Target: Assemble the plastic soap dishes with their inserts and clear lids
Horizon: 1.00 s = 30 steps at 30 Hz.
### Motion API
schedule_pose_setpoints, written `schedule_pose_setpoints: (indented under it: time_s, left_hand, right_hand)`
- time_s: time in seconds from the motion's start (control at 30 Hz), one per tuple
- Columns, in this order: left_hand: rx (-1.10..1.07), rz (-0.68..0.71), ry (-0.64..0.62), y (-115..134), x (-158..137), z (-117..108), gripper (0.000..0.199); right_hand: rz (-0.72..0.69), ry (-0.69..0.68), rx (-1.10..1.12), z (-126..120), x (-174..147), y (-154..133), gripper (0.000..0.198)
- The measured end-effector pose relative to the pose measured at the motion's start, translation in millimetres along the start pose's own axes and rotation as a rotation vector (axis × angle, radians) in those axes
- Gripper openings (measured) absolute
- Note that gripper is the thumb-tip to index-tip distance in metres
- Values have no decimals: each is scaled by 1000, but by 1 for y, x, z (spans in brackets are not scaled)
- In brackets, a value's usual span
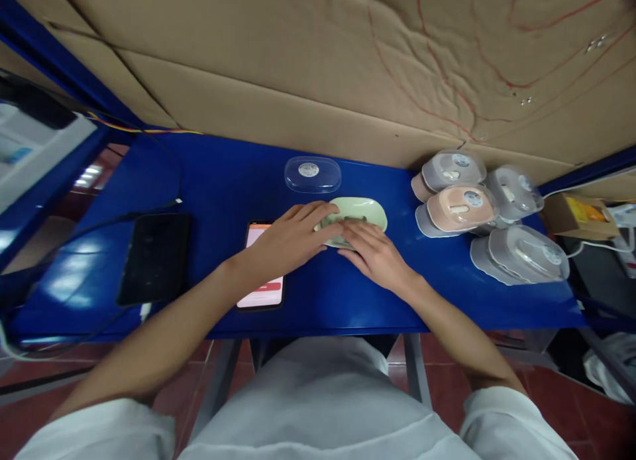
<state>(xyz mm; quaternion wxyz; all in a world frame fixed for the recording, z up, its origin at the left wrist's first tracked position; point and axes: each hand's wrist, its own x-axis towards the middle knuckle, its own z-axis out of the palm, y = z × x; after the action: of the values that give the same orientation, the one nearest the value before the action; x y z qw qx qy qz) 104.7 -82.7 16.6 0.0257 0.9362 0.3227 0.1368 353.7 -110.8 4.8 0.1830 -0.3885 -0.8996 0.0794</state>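
Observation:
A pale green oval dish (pixel 370 211), shallow and box-like, lies on the blue table in front of me. My left hand (pixel 293 238) grips its left end, fingers along the far side and thumb toward the near side. At the near right, my right hand (pixel 375 251) has its fingers bent over the rim, with the thumb low outside it. Both hands cover part of the dish, and what their fingertips touch inside is hidden. Beyond the dish rests a clear oval lid (pixel 322 180) with a round white sticker.
A lit phone (pixel 263 301) lies partly under my left forearm. Farther left is a black tablet (pixel 155 258) with cables. At right stand several lidded boxes, grey and a peach one (pixel 454 211). A cardboard wall (pixel 278 56) closes the table's back.

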Motion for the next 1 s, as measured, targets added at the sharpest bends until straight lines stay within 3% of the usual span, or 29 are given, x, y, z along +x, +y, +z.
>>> schedule_pose_setpoints:
  time_s: [0.13, 0.33, 0.57, 1.0]
  left_hand:
    - [-17, 37, -44, -6, 0, -3, 36]
    - [105, 7, -57, -12, 1, -9, 17]
    - [35, -38, 21, -25, -3, -3, 18]
    - [-164, -66, 73, -45, -3, 9, 25]
  right_hand:
    - [-60, 3, -67, -5, -9, 18, 58]
    - [-33, 10, -193, 1, -13, 29, 41]
    - [-55, 71, -191, 17, -5, 18, 44]
    - [9, 240, -31, 19, 4, 37, 39]
